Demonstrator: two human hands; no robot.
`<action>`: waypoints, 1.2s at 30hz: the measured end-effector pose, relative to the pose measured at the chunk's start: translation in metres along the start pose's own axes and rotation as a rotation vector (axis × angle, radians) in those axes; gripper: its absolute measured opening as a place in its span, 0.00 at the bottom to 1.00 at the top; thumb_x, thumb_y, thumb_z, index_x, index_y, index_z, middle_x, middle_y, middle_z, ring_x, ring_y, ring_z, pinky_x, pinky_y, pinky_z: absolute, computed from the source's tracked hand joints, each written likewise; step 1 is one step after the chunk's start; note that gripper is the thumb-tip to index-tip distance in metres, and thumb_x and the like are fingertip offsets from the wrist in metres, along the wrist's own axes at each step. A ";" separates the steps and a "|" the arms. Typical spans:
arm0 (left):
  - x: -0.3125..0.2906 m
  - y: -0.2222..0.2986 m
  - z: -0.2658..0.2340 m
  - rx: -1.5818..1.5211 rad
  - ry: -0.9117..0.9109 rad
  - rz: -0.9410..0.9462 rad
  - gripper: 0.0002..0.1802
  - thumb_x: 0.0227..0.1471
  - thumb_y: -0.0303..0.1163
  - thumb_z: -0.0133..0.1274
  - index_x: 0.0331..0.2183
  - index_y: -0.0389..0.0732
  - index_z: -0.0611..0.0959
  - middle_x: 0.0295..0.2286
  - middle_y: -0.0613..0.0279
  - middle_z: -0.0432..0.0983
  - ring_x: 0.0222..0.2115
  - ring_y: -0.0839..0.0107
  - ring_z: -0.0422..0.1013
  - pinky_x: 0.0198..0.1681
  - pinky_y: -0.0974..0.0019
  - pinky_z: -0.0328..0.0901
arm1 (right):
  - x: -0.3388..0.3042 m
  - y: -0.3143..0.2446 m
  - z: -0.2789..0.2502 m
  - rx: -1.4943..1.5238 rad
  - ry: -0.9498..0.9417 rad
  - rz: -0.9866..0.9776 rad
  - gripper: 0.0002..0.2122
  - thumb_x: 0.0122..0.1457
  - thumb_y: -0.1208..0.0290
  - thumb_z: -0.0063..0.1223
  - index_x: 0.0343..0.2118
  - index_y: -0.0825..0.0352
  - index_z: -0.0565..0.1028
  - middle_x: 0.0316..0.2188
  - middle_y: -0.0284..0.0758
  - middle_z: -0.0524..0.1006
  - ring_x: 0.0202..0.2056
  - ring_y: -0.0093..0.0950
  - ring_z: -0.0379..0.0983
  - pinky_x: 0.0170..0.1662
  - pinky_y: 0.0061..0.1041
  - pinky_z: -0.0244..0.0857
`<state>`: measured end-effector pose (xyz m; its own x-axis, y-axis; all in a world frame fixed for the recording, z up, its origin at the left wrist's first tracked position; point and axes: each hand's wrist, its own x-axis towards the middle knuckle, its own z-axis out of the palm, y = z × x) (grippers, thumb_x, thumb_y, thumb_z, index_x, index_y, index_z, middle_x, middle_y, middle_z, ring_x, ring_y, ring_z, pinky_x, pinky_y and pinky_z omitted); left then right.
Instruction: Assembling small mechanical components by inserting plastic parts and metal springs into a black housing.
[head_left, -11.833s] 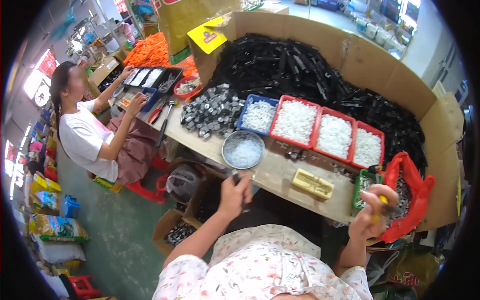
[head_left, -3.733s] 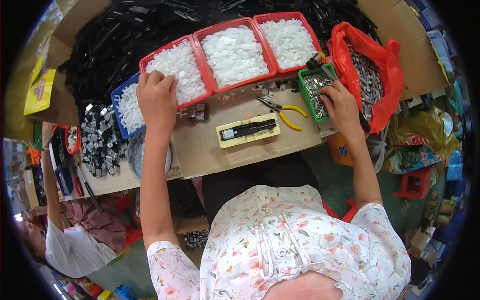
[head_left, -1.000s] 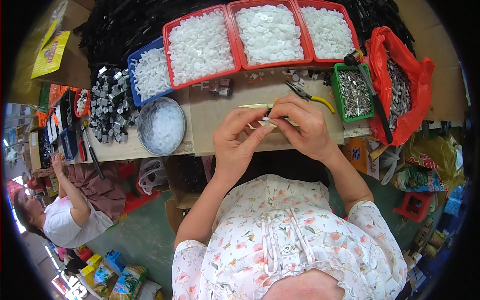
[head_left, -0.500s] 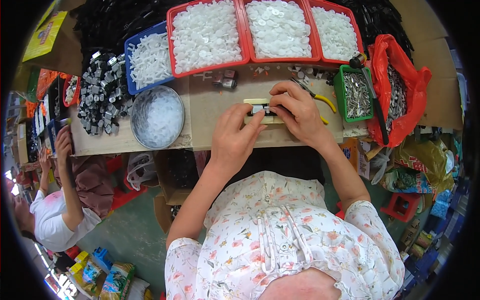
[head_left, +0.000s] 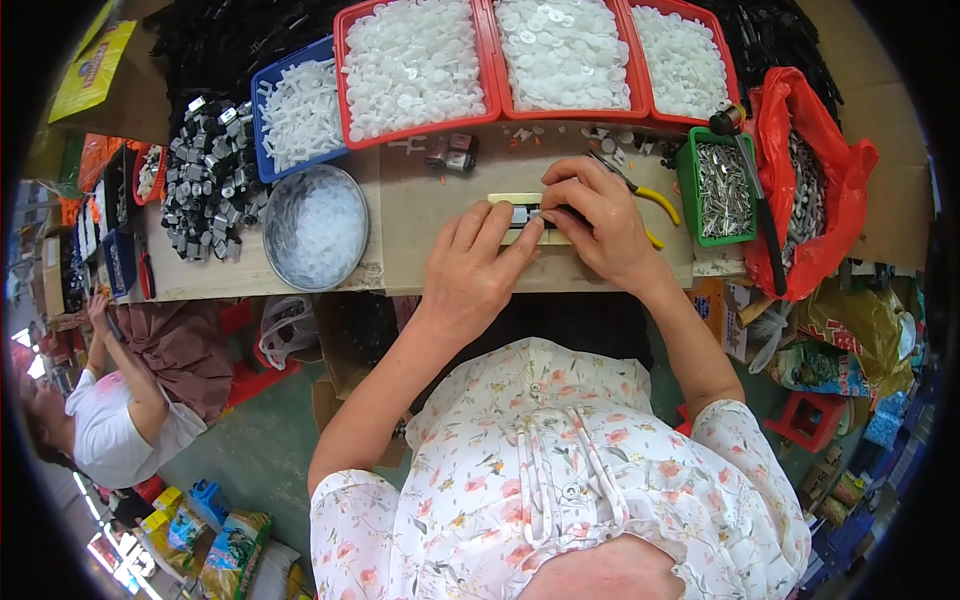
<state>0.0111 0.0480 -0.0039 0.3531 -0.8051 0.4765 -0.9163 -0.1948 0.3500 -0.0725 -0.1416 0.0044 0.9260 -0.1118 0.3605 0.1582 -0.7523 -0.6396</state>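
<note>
Now lowered, bare left hand (head_left: pixel 475 266) and right hand (head_left: pixel 607 226), fingers bent, grip indiscernible, bring work onto the cream rectangular block (head_left: pixel 513 198)

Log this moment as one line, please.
left hand: at cream fixture | right hand: at fixture, grip unclear | in fixture: black-and-silver part, partly hidden | beside right hand: yellow-handled pliers

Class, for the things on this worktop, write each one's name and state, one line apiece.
Cream block: loaded with black-and-silver part, partly covered by left hand and right hand
Yellow-handled pliers: lying flat, handles spread
Blue tray: full of white plastic pieces
Red trays: full
Metal bowl: partly filled
Green tray: holding metal pieces
Red plastic bag: open
Black-handled hammer: lying unheld
</note>
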 end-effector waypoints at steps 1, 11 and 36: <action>0.002 -0.001 0.000 0.051 -0.023 0.023 0.21 0.43 0.30 0.65 0.43 0.44 0.83 0.41 0.54 0.71 0.43 0.54 0.70 0.43 0.55 0.66 | 0.001 0.002 0.000 0.004 0.004 0.001 0.07 0.51 0.79 0.59 0.32 0.67 0.75 0.39 0.37 0.74 0.41 0.38 0.72 0.44 0.33 0.64; 0.003 0.003 0.002 0.152 -0.057 0.086 0.20 0.43 0.28 0.56 0.43 0.43 0.80 0.39 0.56 0.72 0.43 0.58 0.70 0.40 0.59 0.65 | -0.007 -0.009 -0.011 -0.087 0.029 -0.039 0.13 0.49 0.80 0.61 0.40 0.67 0.76 0.43 0.41 0.73 0.44 0.40 0.72 0.47 0.34 0.66; 0.078 0.002 -0.024 -0.204 -0.011 -0.003 0.09 0.47 0.29 0.62 0.33 0.39 0.84 0.34 0.55 0.75 0.39 0.56 0.69 0.41 0.54 0.65 | -0.072 0.039 -0.122 -0.655 0.167 0.344 0.07 0.53 0.79 0.58 0.35 0.71 0.75 0.33 0.41 0.72 0.39 0.41 0.71 0.40 0.38 0.66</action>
<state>0.0418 -0.0019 0.0537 0.3528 -0.8110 0.4666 -0.8577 -0.0810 0.5078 -0.1751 -0.2422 0.0364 0.8142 -0.4671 0.3449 -0.4140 -0.8835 -0.2193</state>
